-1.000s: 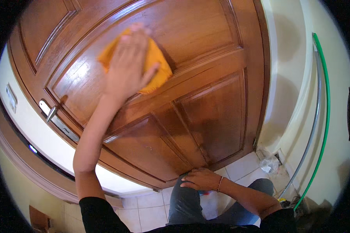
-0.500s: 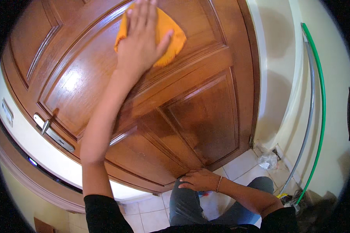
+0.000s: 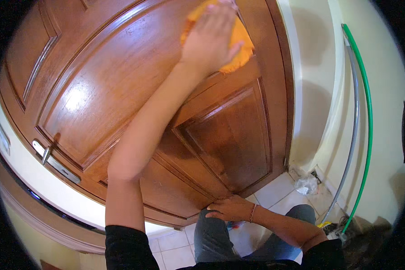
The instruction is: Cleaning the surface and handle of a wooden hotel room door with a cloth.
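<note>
An orange cloth point(image 3: 244, 55) lies against the brown wooden door point(image 3: 135, 76), across the right end of its large raised panel. My left hand point(image 3: 209, 45) holds it pressed to the wood, fingers stretched over it and slightly blurred. Part of the cloth is hidden beneath the palm. Lower down, my right hand point(image 3: 231, 208) rests open on my bent knee, close to the door's bottom edge, holding nothing. A thin bracelet point(image 3: 253, 213) circles that wrist.
The door has a metal lever handle point(image 3: 46, 155) at left. Beside the pale right wall stand a green hose point(image 3: 370, 126) and a grey pipe point(image 3: 356, 108). A crumpled clear plastic bag point(image 3: 306, 184) lies on the tiled floor point(image 3: 274, 191) near the corner.
My left hand has slid the orange cloth rightward across the door, toward the hinge side. My right hand stays on the knee. The view has shifted slightly.
</note>
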Action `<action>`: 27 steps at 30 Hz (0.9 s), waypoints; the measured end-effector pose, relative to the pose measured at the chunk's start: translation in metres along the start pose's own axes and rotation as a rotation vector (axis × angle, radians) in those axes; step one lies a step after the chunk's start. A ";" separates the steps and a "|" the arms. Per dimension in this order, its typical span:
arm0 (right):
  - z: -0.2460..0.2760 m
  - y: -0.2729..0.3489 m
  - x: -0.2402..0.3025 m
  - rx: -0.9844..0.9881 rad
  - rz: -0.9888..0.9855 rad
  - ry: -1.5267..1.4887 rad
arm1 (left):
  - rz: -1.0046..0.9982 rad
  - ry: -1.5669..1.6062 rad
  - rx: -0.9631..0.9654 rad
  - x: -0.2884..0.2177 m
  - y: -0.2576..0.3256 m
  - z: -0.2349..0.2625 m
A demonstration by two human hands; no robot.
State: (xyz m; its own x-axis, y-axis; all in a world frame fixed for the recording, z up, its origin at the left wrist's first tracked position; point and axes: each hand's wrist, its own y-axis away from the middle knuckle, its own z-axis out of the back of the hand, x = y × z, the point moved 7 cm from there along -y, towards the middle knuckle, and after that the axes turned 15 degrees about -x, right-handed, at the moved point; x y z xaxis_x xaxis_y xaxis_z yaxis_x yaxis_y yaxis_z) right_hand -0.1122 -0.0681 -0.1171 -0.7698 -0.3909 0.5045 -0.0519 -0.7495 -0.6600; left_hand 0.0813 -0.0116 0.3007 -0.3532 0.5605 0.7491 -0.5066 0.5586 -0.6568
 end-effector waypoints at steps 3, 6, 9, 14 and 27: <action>-0.009 0.006 -0.011 0.095 -0.072 0.050 | -0.011 0.321 -0.176 -0.005 0.000 -0.008; 0.009 -0.006 0.003 0.215 -0.089 0.107 | 0.135 0.032 -0.331 0.030 -0.014 0.006; 0.002 0.002 -0.011 0.192 -0.189 0.067 | 0.253 -0.050 -0.245 0.026 -0.011 -0.005; -0.001 0.000 -0.013 0.196 -0.088 0.057 | 0.113 0.223 -0.276 0.027 -0.006 0.004; -0.015 -0.020 -0.008 0.395 -0.278 0.020 | 0.099 0.021 -0.321 0.075 0.034 0.045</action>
State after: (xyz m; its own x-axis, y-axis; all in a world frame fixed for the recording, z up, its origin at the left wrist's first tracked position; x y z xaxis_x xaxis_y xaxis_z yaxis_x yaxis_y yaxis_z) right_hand -0.1145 -0.0416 -0.1163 -0.7732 -0.1399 0.6185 -0.0146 -0.9712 -0.2378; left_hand 0.0023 0.0218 0.3380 -0.3699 0.6321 0.6809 -0.1963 0.6631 -0.7223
